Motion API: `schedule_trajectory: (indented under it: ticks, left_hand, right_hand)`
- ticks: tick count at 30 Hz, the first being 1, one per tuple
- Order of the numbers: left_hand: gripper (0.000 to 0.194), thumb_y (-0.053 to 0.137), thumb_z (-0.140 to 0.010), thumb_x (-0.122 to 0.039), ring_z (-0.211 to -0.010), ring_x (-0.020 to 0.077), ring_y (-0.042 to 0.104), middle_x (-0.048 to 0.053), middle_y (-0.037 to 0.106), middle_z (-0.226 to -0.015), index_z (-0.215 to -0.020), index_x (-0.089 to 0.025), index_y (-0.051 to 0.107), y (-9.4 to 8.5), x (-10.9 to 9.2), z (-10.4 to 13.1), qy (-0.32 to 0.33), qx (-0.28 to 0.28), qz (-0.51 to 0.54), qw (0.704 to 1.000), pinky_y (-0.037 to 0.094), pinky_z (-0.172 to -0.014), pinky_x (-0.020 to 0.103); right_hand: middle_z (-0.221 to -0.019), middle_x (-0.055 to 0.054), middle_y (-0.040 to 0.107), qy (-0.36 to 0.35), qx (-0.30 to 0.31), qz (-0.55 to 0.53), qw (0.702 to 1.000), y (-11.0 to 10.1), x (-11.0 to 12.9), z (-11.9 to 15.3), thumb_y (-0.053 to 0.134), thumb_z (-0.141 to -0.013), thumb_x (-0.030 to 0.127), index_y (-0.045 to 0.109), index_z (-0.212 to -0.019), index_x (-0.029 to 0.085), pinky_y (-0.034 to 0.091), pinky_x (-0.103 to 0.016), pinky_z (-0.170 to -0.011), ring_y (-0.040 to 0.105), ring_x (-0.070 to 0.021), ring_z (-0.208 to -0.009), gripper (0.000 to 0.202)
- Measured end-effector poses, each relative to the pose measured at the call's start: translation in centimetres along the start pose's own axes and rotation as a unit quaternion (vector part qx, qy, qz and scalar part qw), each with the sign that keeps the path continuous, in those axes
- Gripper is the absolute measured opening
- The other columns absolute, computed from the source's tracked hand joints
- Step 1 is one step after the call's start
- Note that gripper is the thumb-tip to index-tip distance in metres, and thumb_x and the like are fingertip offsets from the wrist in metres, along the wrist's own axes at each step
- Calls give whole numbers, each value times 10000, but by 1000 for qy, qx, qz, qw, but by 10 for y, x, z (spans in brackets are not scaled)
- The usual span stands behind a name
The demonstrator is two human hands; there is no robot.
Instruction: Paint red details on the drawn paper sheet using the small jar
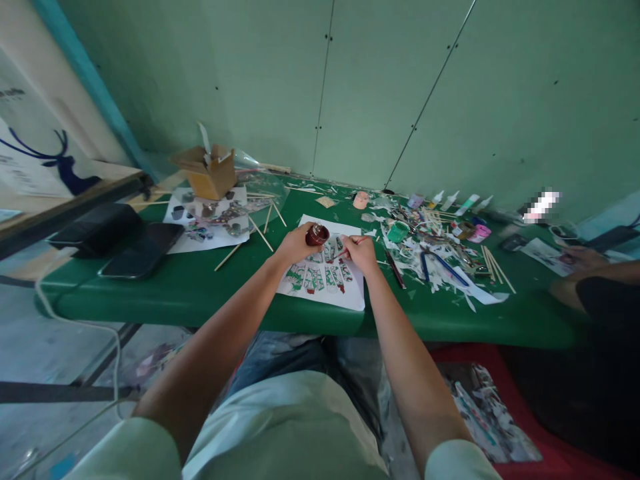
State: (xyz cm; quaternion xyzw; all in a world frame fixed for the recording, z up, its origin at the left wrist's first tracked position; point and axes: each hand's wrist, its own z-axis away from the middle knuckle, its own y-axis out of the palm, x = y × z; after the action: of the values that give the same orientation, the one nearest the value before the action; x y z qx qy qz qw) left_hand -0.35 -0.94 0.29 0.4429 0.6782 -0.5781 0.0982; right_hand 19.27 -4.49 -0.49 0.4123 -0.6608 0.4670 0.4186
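My left hand (296, 245) is wrapped round a small dark-red paint jar (317, 235), tilted with its mouth facing me. In my right hand (361, 253) a thin brush (341, 254) is pinched, its tip down by the paper. Under both hands lies a white sheet (353, 298) bearing several small painted pieces (311, 277) in green, white and dark red. The brush tip is too small to make out clearly. Just right of my right hand, a dark pen-like stick (395, 269) rests on the green table (240, 303).
On the right are a green paint pot (398, 231), blue-handled pliers (453, 272), paper scraps, wooden sticks (493, 265) and glue bottles (467, 205). Leftward stand a cardboard box (213, 175), another painted sheet (185, 240) and a black phone (143, 251). A co-worker's arm (575, 287) is at far right.
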Motion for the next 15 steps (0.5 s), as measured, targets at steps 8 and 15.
schedule_trajectory:
  ticks: [8, 15]
  left_hand:
    - [622, 671, -607, -426, -978, 279, 578, 84, 612, -1090, -1163, -235, 468, 0, 0, 0, 4, 2, -2, 1000, 427, -768, 347]
    - [627, 668, -611, -421, -985, 283, 576, 84, 609, -1097, -1174, -237, 464, -2, -1, 0, 2, 5, -12, 1000, 427, -767, 350]
  right_hand:
    - [-371, 19, 487, 50, -32, -49, 997, -2, 2, -2, 559, -725, 509, 495, -494, 193, 383, -215, -360, 431, -90, -311, 397]
    - [-357, 20, 490, 63, -10, -98, 993, -2, 2, -2, 519, -713, 643, 510, -555, 187, 371, -219, -306, 391, -81, -250, 482]
